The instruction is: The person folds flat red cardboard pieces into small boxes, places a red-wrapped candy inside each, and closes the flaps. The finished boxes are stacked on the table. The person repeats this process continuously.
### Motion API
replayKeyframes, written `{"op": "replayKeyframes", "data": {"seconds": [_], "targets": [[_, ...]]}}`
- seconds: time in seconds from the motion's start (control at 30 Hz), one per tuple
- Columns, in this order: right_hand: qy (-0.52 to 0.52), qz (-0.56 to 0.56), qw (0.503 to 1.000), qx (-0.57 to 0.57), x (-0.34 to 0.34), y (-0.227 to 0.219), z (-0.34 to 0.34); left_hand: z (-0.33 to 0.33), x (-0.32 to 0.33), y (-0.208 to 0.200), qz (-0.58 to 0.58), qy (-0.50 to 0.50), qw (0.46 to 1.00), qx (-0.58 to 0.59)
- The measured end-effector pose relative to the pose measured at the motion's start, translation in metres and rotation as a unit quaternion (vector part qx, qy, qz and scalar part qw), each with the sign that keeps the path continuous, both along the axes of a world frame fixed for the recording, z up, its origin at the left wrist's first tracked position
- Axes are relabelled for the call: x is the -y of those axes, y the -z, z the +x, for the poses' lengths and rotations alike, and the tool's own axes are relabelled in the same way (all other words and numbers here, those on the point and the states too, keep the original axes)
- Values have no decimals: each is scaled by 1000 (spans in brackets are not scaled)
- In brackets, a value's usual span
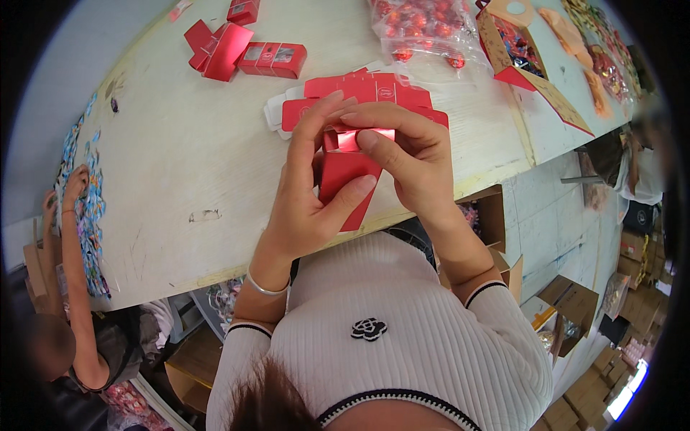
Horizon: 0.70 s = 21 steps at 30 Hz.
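Note:
Between my two hands a small red carton (343, 174) stands tilted above the table's near edge, its top end facing up. My left hand (305, 183) is wrapped round its left side, with the thumb lying across the front. From the other side my right hand (413, 154) grips the top end, its thumb pressed on a shiny flap. The fingertips of both hands meet behind the carton. Just beyond them lies a pile of flat red cartons (374, 89) with some white undersides showing.
Several folded red boxes (273, 59) lie at the far left. A clear bag of red wrapped balls (417, 25) and an open box of wrapped pieces (514, 43) are at the far right. Another person's hand (76, 181) is over a row of blue wrapped pieces (92, 223).

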State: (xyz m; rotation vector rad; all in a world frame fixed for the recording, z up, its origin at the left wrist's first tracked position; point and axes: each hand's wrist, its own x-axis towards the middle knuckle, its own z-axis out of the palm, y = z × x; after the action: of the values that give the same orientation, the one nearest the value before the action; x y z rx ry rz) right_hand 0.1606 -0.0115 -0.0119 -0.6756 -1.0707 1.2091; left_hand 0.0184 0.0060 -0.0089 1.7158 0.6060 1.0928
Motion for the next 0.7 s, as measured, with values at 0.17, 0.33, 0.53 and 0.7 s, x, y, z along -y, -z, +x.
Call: {"op": "replayKeyframes", "data": {"seconds": [0.17,0.33,0.53,0.7], "targets": [[28,34,998,52,2,0,-4,0,-1,2,-13,2,1000,-1],[27,23,999,16,7,-5,-10,3,1,2,-110,6,989,102],[123,107,976,143,3,18,-10,-1,-3,13,-64,-14,995,75],[60,19,991,119,5,11,-1,7,2,17,-106,-22,989,102]]}}
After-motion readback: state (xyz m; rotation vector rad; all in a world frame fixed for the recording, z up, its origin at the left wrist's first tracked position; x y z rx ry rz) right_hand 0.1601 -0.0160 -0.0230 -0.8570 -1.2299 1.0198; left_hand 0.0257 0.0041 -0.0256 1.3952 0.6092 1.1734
